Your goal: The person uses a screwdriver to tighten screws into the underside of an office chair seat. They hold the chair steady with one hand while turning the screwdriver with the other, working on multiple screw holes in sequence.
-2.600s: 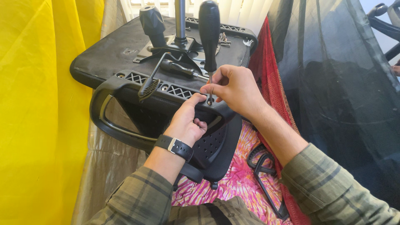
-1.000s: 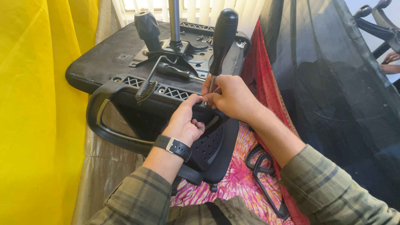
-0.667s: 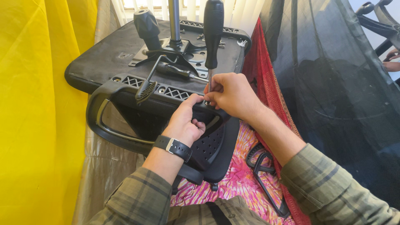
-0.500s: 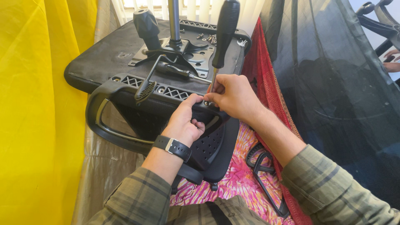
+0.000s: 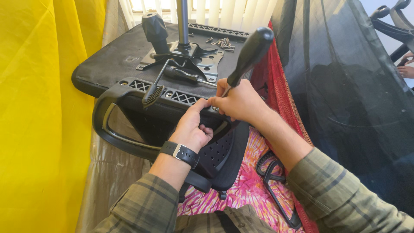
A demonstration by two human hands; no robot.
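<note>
An upturned black office-chair seat [image 5: 116,64] lies in front of me, its metal mechanism plate [image 5: 189,58] and gas-lift column [image 5: 183,21] pointing up. My right hand [image 5: 239,102] is closed low on the shaft of a black-handled screwdriver [image 5: 250,51], whose tip is at the seat's near edge and whose handle leans to the right. My left hand [image 5: 192,129], with a black wristwatch [image 5: 180,153], grips a black perforated chair part [image 5: 224,155] against that edge, beside the curved armrest [image 5: 108,125].
Loose screws [image 5: 220,42] lie on the seat's far side. A yellow curtain [image 5: 39,116] hangs at the left and dark mesh fabric [image 5: 345,77] at the right. Pink patterned cloth [image 5: 250,185] covers my lap. Another person's hand [image 5: 406,71] shows at the far right.
The screwdriver handle has swung from upright to leaning right while my right hand stayed at the seat's edge. My left hand has kept its grip on the black part.
</note>
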